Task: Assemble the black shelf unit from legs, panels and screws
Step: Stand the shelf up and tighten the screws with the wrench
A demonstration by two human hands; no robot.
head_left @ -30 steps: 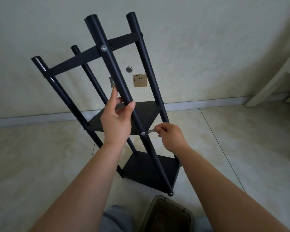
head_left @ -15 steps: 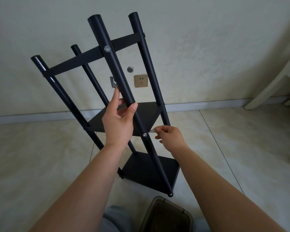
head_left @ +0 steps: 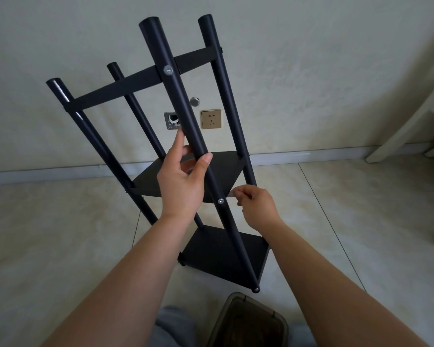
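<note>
— So, nearest the person, what lies below the shelf unit [head_left: 176,151]?

— A dark translucent plastic box [head_left: 248,321] at the bottom edge, and beside it a bit of grey fabric [head_left: 173,324]. Just above the box, the shelf unit's lowest corner rests on the tiled floor [head_left: 361,221], the frame tilted away from the person.

— And the hands?

— The left hand [head_left: 183,184] is wrapped around the front leg [head_left: 186,116], thumb on one side, fingers curled behind, just above the middle panel [head_left: 148,184]. The right hand [head_left: 256,206] is to the right of that same leg, fingers pinching a small silver tool [head_left: 232,194] whose tip points towards the silver screw [head_left: 220,201] in the leg at the middle panel's height. Whether the tool touches the screw, I cannot tell.

— Farther along the unit?

— The bottom panel [head_left: 223,254] sits below the hands. Up the front leg a second silver screw [head_left: 168,70] fastens the top panel [head_left: 115,92], seen edge-on. Four legs rise past it.

— Behind the unit?

— The wall [head_left: 311,71], with a gold-coloured socket [head_left: 211,119], a metal plate [head_left: 171,120] and a round fitting [head_left: 194,101]. White furniture [head_left: 416,121] stands to the right.
</note>
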